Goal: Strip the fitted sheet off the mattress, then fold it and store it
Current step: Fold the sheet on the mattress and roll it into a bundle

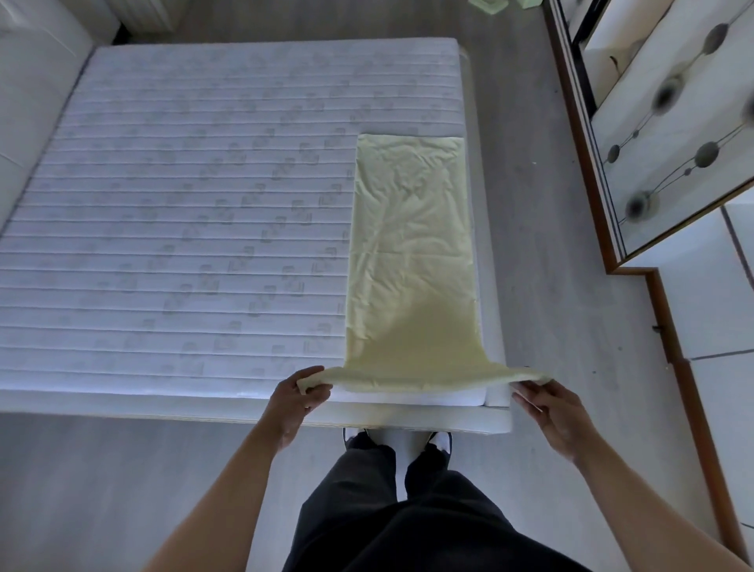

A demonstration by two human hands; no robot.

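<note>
The pale yellow fitted sheet (410, 245) lies folded into a long narrow strip along the right side of the bare white quilted mattress (183, 204). Its near end is lifted off the mattress at the front edge. My left hand (296, 398) pinches the near left corner of the strip. My right hand (551, 408) pinches the near right corner, out past the mattress's front right corner. The near edge is stretched between the two hands.
A mirrored wardrobe with a brown frame (669, 134) stands to the right, across a strip of grey floor (542, 245). A white headboard or wall panel (28, 102) runs along the left. Pale green fabric (489, 5) lies on the floor at the far end.
</note>
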